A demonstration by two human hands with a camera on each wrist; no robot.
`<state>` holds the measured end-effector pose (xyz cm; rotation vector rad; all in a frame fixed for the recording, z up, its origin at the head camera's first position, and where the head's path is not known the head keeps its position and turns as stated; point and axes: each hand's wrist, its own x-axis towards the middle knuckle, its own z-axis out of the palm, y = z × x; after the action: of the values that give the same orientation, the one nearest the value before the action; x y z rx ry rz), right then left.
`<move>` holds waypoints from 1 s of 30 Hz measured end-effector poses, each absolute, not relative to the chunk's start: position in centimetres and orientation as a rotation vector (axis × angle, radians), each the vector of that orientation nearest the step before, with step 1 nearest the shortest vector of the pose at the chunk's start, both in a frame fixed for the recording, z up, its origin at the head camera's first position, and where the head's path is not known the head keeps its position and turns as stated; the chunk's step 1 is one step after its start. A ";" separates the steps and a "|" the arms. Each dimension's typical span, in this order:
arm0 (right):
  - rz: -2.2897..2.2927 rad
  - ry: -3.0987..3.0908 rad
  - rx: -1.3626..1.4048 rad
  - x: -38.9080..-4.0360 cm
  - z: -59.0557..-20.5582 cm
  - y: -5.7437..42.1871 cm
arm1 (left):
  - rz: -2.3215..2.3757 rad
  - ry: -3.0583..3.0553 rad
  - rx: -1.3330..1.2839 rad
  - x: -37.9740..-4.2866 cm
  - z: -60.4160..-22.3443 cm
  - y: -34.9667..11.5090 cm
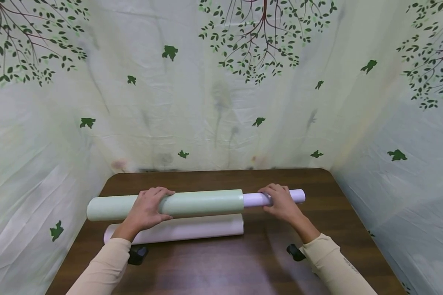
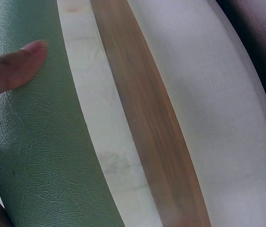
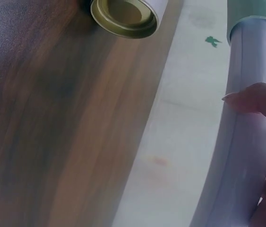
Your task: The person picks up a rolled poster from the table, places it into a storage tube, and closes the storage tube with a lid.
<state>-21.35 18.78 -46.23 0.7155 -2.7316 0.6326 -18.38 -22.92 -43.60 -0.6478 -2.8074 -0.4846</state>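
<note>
A long pale green tube with a textured surface is held level above the table, gripped around its middle by my left hand. In the left wrist view, the thumb lies along the green tube's side. Out of the tube's right end sticks a narrower lavender-white roll of sheet, partly inside the tube. My right hand grips this roll, thumb on the near side; a lengthwise edge shows on the roll in the right wrist view. How far it reaches inside is hidden.
A white tube lies on the brown wooden table, just nearer than the green one; its right end has a gold metal rim. Pale fabric walls printed with leaves stand behind and beside the table.
</note>
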 end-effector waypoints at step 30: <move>0.689 -2.708 0.761 -21.4 -46.4 16.0 | -0.513 -2.791 -0.649 -18.2 -44.3 -22.9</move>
<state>-21.43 16.04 -46.45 0.7611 -2.7081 0.6891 -18.22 -22.87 -44.32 -0.6486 -2.7911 -0.5128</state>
